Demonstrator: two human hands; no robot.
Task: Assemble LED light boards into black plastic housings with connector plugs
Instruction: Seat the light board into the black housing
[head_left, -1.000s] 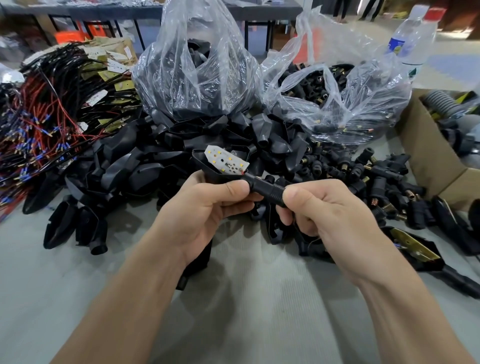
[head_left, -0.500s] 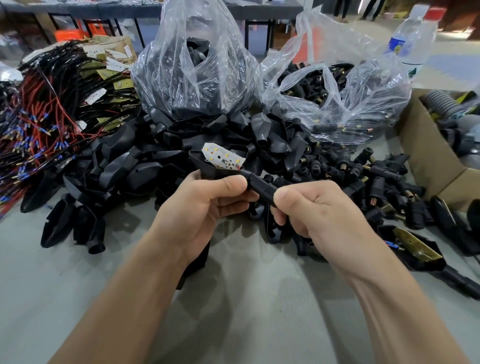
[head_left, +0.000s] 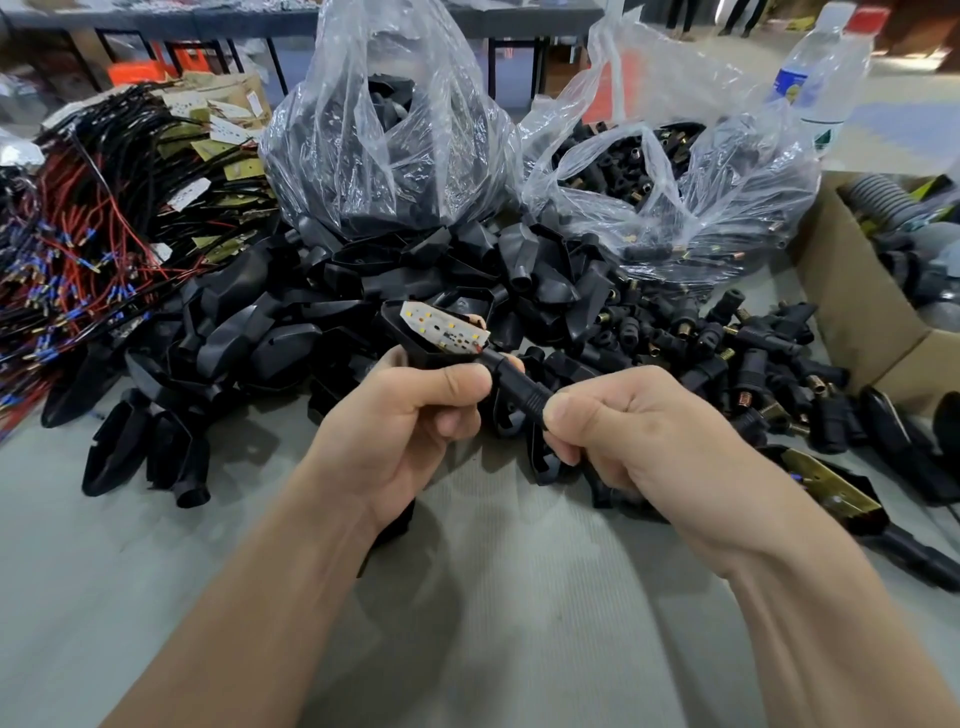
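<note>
**Work surface** (head_left: 493, 597): grey, ribbed; both forearms are laid across it from 6 o'clock.

**Left hand** (head_left: 410, 421): fingers are curled round the black housing (head_left: 397, 325), with the thumb laid flat across its near end.

**Right hand** (head_left: 644, 436): the connector plug (head_left: 519, 387) is pinched at its lower end between thumb and forefinger; the other fingers are curled under.

**Held assembly**: raised above the surface, just in front of the heaps. The white LED board (head_left: 447, 332) is seated face-up in the housing. The plug is set at the housing's 4 o'clock end; whether it is fully home cannot be told.

**Finished unit** (head_left: 826, 483): black housing with a brass-coloured board, laid at 3 o'clock beside the right wrist.

**Loose housings** (head_left: 270, 332): heaped from 9 to 12 o'clock of the hands.

**Loose plugs** (head_left: 727, 353): scattered at 2 o'clock.

**Cardboard box** (head_left: 852, 317): set at 3 o'clock, at the frame edge.

**Wired boards** (head_left: 104, 218): red and black leads, bundled at 10 o'clock.

**Clear bag of housings** (head_left: 384, 145): stood at 12 o'clock.

**Clear bag of plugs** (head_left: 670, 171): stood at 1 o'clock.

**Water bottle** (head_left: 815, 78): upright behind, at 2 o'clock.
</note>
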